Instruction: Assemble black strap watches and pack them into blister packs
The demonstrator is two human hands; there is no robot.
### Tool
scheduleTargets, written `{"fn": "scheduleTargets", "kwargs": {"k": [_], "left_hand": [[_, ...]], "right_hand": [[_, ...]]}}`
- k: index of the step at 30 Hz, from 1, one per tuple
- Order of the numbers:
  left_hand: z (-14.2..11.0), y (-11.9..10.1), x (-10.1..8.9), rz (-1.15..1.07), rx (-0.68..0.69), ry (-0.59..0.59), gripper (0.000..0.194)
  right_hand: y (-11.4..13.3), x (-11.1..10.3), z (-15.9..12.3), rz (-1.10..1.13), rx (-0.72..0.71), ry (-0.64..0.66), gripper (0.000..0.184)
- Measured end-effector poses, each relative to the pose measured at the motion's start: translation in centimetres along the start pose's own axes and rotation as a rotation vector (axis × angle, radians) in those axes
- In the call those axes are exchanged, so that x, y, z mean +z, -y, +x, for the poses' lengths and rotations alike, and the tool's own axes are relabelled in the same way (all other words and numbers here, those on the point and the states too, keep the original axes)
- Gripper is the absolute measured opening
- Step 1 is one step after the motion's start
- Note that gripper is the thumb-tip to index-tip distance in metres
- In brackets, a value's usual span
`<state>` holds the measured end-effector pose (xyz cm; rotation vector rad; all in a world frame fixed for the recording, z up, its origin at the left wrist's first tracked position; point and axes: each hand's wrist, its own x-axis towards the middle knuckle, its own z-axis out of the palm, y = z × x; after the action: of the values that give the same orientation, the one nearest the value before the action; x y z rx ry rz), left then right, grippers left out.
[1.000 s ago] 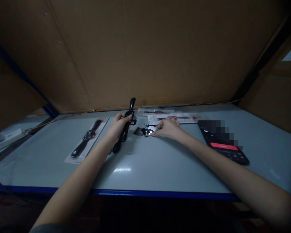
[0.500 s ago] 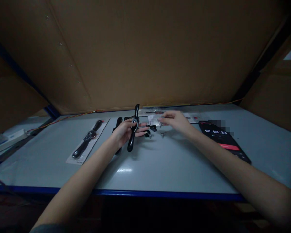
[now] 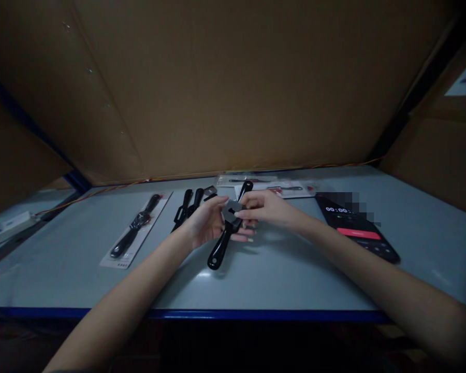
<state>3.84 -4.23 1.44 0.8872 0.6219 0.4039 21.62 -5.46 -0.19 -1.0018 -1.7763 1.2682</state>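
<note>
My left hand [image 3: 208,226] is closed around a long black two-handled tool [image 3: 224,240], held palm up above the middle of the grey table [image 3: 256,274]. One handle points toward me and down, the other away. My right hand [image 3: 264,207] pinches a small grey metal plate [image 3: 231,209] with a slot in it and holds it against the tool's middle. The two hands touch over the tool.
Another black tool [image 3: 188,205] lies just left of my hands. Further left, a packaged black tool on a white card [image 3: 134,229]. Flat packaged items [image 3: 279,187] lie at the back. A phone [image 3: 355,230] showing a timer lies to the right. Cardboard walls surround the table.
My right hand took the metal plate from the table and brought it onto the tool. My left hand tilted the tool lower and drew it nearer to me.
</note>
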Motion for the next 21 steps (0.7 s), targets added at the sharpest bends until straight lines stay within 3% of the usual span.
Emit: {"fn": "scheduleTargets", "kwargs": {"k": [5, 9, 16, 21], "left_hand": [[-0.4, 0.2, 0.5, 0.061, -0.034, -0.018, 0.032], [-0.5, 0.4, 0.7, 0.118, 0.02, -0.048, 0.031], [-0.4, 0.2, 0.2, 0.103, 0.052, -0.129, 0.021], [-0.4, -0.5, -0.6, 0.086, 0.144, -0.235, 0.015]], "right_hand": [[-0.3, 0.7, -0.3, -0.138, -0.064, -0.079, 0.017], [-0.2, 1.2, -0.5, -0.178, -0.089, -0.148, 0.027], [0.2, 0.5, -0.5, -0.12, -0.117, -0.13, 0.032], [-0.1, -1.4, -0.1, -0.167, -0.128, -0.357, 0.021]]}}
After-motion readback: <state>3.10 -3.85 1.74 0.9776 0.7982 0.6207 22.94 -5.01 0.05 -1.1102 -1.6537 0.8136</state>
